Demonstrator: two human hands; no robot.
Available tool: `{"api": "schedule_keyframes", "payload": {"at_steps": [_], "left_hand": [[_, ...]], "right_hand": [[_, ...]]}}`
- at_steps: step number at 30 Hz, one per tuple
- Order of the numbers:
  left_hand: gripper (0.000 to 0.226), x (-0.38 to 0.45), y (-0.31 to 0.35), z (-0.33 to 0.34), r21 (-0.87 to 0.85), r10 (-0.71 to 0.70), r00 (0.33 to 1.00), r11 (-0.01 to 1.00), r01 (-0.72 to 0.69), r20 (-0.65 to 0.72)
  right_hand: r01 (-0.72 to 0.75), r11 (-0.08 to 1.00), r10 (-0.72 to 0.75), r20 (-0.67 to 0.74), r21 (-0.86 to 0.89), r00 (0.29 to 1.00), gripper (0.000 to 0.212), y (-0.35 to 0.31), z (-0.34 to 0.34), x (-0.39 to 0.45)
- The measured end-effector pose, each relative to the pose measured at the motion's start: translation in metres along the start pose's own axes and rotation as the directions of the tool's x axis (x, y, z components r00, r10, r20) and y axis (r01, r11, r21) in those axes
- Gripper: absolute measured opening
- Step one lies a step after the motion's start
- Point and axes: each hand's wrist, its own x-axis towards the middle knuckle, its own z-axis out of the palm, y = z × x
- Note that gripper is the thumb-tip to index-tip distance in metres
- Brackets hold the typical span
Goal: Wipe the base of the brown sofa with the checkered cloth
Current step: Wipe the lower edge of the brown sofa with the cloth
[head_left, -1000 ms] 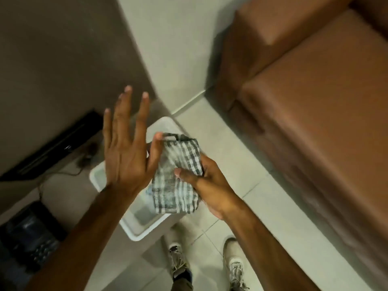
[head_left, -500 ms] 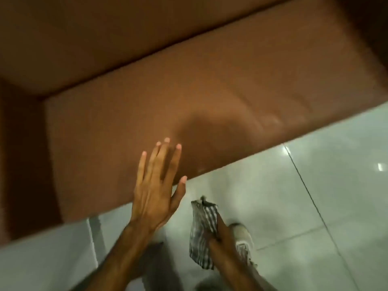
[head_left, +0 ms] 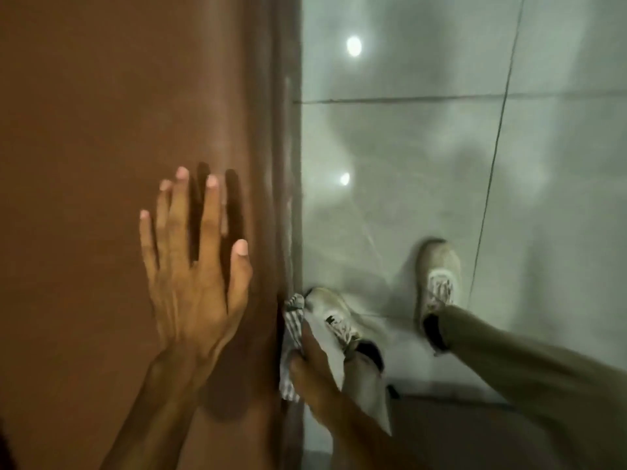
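Observation:
The brown sofa (head_left: 101, 130) fills the left half of the view, its front face and base edge (head_left: 288, 198) running top to bottom beside the floor. My left hand (head_left: 193, 276) lies flat on the seat with fingers spread, holding nothing. My right hand (head_left: 312, 371) grips the folded checkered cloth (head_left: 291, 337) and holds it against the sofa's front edge low down, near the floor. Part of the cloth is hidden behind my hand and the sofa edge.
Glossy grey floor tiles (head_left: 441, 164) with lamp reflections cover the right half. My two feet in pale sneakers (head_left: 437, 276) stand on the tiles close to the sofa; the nearer shoe (head_left: 332, 317) is right beside the cloth.
The view has swung round so the sofa now stands at the left. My left hand has settled on the seat, and my right hand has brought the cloth against the sofa's front edge.

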Motion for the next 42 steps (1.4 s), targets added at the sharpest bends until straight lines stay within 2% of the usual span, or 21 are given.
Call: {"api": "schedule_keyframes", "payload": {"at_steps": [2,4,6,8,10,15,17,19,21,23,25,27,31,33,35,37,39,40,42], "left_hand": [[0.065,0.021,0.002,0.016,-0.008,0.050,0.998,0.999,-0.049,0.031],[0.066,0.036,0.004,0.031,0.011,0.080,0.996,0.997,-0.080,0.046],[0.067,0.040,0.000,0.041,0.085,0.091,0.995,0.992,-0.094,0.040],[0.070,0.037,-0.008,0.054,0.168,0.092,0.992,0.980,-0.106,0.088],[0.072,0.039,-0.017,0.060,0.168,0.082,0.988,0.980,-0.103,0.127],[0.070,0.041,0.000,0.054,0.086,0.107,0.994,0.990,-0.107,0.009],[0.068,0.042,0.003,0.050,0.060,0.106,0.994,0.993,-0.105,-0.013],[0.067,0.050,0.000,0.050,0.033,0.101,0.995,0.994,-0.101,-0.025],[0.067,0.061,-0.003,0.051,0.016,0.106,0.994,0.994,-0.105,-0.030],[0.067,0.069,-0.007,0.052,0.008,0.115,0.992,0.993,-0.115,-0.046],[0.067,0.072,-0.008,0.052,0.004,0.122,0.990,0.992,-0.122,-0.064],[0.068,0.073,-0.008,0.052,-0.004,0.119,0.991,0.993,-0.120,-0.059],[0.070,0.073,-0.004,0.050,-0.003,0.091,0.995,0.996,-0.091,-0.035],[0.070,0.077,0.000,0.049,-0.001,0.071,0.997,0.997,-0.071,-0.014],[0.070,0.090,0.003,0.045,-0.018,0.068,0.998,0.998,-0.068,0.006],[0.070,0.111,0.005,0.040,-0.024,0.093,0.996,0.995,-0.094,-0.009],[0.069,0.140,-0.001,0.037,0.029,0.117,0.992,0.993,-0.116,-0.042],[0.068,0.155,-0.006,0.036,0.077,0.132,0.990,0.989,-0.127,-0.056],[0.069,0.179,-0.011,0.037,0.142,0.145,0.988,0.980,-0.137,-0.044]], "right_hand": [[-0.028,0.971,0.022,0.027,0.239,0.999,0.049,0.009,0.025,0.021],[-0.017,0.934,0.013,0.013,0.357,1.000,0.057,0.019,0.033,0.040],[-0.001,0.918,0.024,-0.053,0.397,0.998,0.060,0.020,0.036,0.063],[-0.008,0.902,0.046,-0.079,0.432,0.996,0.083,0.024,0.037,0.090],[0.020,0.884,0.007,-0.056,0.468,0.998,0.093,0.020,0.040,0.111],[0.005,0.854,0.009,-0.025,0.520,1.000,0.089,0.016,0.038,0.098],[0.081,0.825,-0.095,-0.004,0.560,0.995,0.091,0.004,0.039,0.085],[0.228,0.842,-0.283,0.039,0.489,0.958,0.070,-0.029,0.038,0.092],[0.361,0.853,-0.390,0.000,0.378,0.921,0.046,-0.063,0.034,0.117],[0.398,0.863,-0.397,-0.071,0.310,0.915,0.047,-0.078,0.028,0.145],[0.335,0.896,-0.322,-0.094,0.291,0.942,0.052,-0.065,0.025,0.158],[0.254,0.901,-0.250,-0.058,0.351,0.967,0.055,-0.043,0.028,0.144],[0.343,0.823,-0.352,-0.067,0.452,0.933,0.052,-0.029,0.041,0.096],[0.380,0.837,-0.402,-0.030,0.394,0.915,0.045,-0.055,0.036,0.092],[0.476,0.838,-0.491,-0.015,0.267,0.871,0.041,-0.104,0.026,0.100],[0.574,0.811,-0.564,-0.113,0.112,0.818,0.043,-0.152,0.019,0.119],[0.575,0.817,-0.549,-0.261,0.031,0.794,0.045,-0.182,0.020,0.149],[0.532,0.846,-0.500,-0.286,0.040,0.817,0.044,-0.188,0.021,0.164],[0.418,0.884,-0.359,-0.269,0.208,0.894,0.047,-0.182,0.019,0.183]]}}
